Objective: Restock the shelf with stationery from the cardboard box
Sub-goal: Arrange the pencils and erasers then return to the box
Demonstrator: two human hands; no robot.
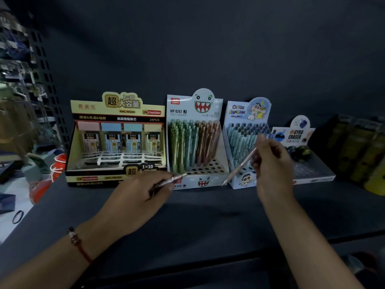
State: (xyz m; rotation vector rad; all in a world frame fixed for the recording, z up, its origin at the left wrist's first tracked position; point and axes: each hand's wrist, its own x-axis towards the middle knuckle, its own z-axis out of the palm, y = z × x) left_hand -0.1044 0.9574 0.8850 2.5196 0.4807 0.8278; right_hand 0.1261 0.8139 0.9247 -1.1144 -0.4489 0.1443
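Observation:
My left hand (139,197) grips a pink mechanical pencil (175,179) low over the dark shelf (198,222), its tip near the front of the monster-face pencil display box (195,180). That box holds green, teal and brown pencils at the back, with open holes in its front rows. My right hand (270,163) holds a second pink pencil (239,165) tilted, tip down-left, in front of the cartoon-boy pencil display box (243,113). The cardboard box is not in view.
A yellow-and-black lead-refill display (116,138) stands at the left, a gyro eraser display (300,142) to the right, and yellow packs (358,151) at the far right. A perforated shelf upright (48,80) rises on the left, with red and other goods beyond it.

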